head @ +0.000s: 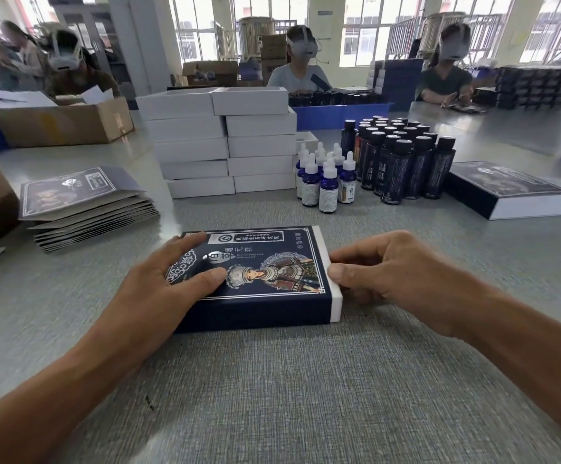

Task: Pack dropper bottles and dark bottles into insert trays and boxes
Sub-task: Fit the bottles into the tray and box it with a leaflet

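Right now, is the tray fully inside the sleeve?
Not quite: a white strip of tray shows past the right end of the sleeve.

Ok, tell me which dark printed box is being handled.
The front-centre box, left hand flat on its top, right hand gripping its white end. The other box lies untouched, right of the dark bottles.

Near me the grey tabletop (272,396) lies open; beyond, stacked white cardboard trays (225,142) and dark capped bottles (403,162) (tightly clustered) block reach.
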`<act>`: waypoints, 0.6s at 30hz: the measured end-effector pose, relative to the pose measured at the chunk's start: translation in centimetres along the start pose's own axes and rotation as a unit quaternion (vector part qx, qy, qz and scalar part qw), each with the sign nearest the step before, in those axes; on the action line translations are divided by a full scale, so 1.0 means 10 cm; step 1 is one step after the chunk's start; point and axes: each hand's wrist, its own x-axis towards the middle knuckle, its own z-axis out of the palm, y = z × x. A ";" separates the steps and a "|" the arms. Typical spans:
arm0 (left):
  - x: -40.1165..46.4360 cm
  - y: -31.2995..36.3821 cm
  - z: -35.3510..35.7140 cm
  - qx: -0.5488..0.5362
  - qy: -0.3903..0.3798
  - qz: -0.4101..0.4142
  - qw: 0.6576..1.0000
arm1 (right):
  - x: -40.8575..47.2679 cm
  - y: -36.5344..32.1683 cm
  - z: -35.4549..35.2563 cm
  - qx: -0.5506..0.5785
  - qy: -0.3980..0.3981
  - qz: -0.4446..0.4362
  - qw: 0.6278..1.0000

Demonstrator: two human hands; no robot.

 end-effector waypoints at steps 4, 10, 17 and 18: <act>-0.01 0.00 0.01 -0.005 -0.003 0.001 1.000 | -0.02 -0.01 0.03 -0.004 -0.007 -0.010 1.000; -0.01 0.00 0.00 0.005 -0.004 -0.004 1.000 | -0.03 -0.02 0.08 -0.041 0.002 -0.028 0.999; -0.04 0.00 0.04 0.016 0.001 -0.013 1.000 | -0.02 -0.06 0.12 0.006 -0.011 0.007 1.000; -0.04 0.01 0.05 0.020 -0.003 -0.013 1.000 | -0.02 -0.07 0.13 0.006 -0.015 0.005 1.000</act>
